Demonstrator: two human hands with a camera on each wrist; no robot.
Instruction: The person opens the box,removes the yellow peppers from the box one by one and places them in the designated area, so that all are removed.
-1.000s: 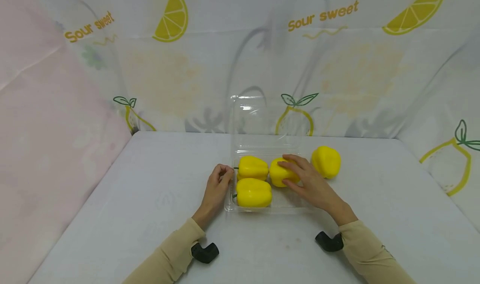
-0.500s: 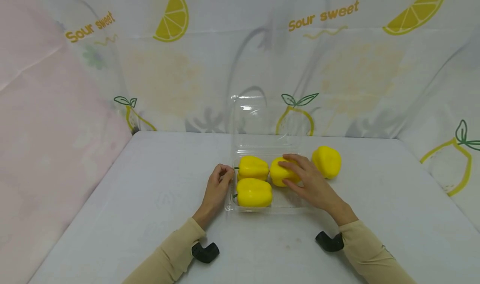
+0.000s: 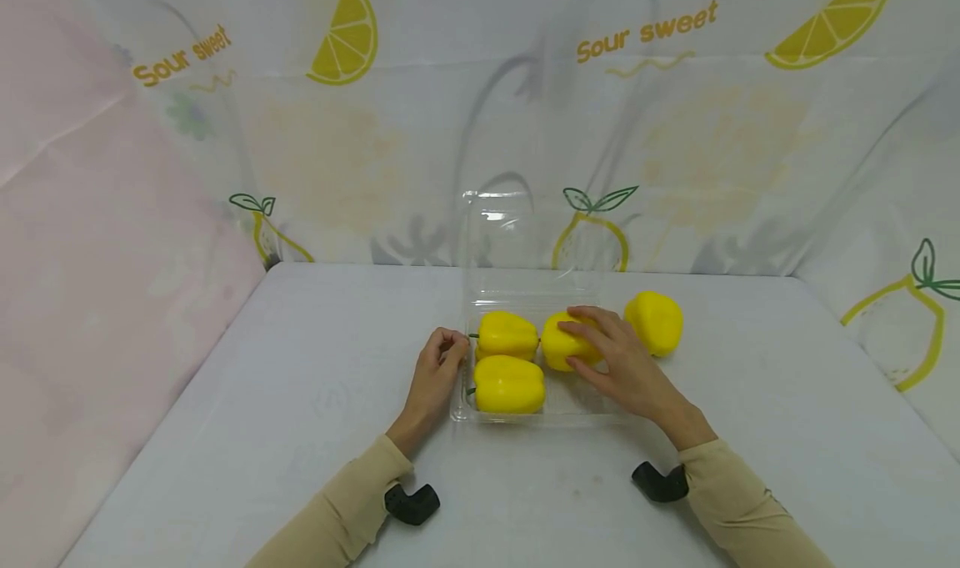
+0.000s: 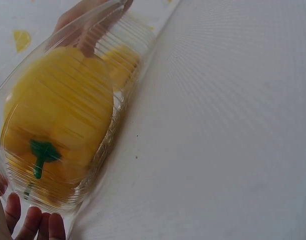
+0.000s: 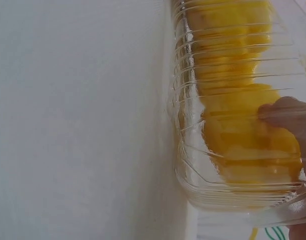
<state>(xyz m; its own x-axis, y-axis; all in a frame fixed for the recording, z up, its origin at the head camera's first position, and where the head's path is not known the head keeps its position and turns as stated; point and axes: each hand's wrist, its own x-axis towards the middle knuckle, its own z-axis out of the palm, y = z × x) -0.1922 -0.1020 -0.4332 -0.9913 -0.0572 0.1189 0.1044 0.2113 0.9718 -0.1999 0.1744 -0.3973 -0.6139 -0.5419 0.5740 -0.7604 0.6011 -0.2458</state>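
Observation:
A clear plastic clamshell container [image 3: 510,419] stands on the table with its lid raised at the back. Inside, along the left, lie two yellow bell peppers, a rear one [image 3: 504,333] and a front one [image 3: 510,384], green stems pointing left. My right hand [image 3: 630,372] grips a third bell pepper [image 3: 557,344] in the container's rear right; its thumb shows through the wall in the right wrist view. My left hand [image 3: 437,366] pinches the container's left rim, its fingertips [image 4: 30,222] below the ribbed wall in the left wrist view.
Another yellow bell pepper [image 3: 655,324] lies on the white table [image 3: 757,368] just outside the container, behind my right hand. The upright lid [image 3: 536,238] stands before a printed cloth backdrop [image 3: 450,134]. Black curved pieces [image 3: 412,504] stick out at both sleeves.

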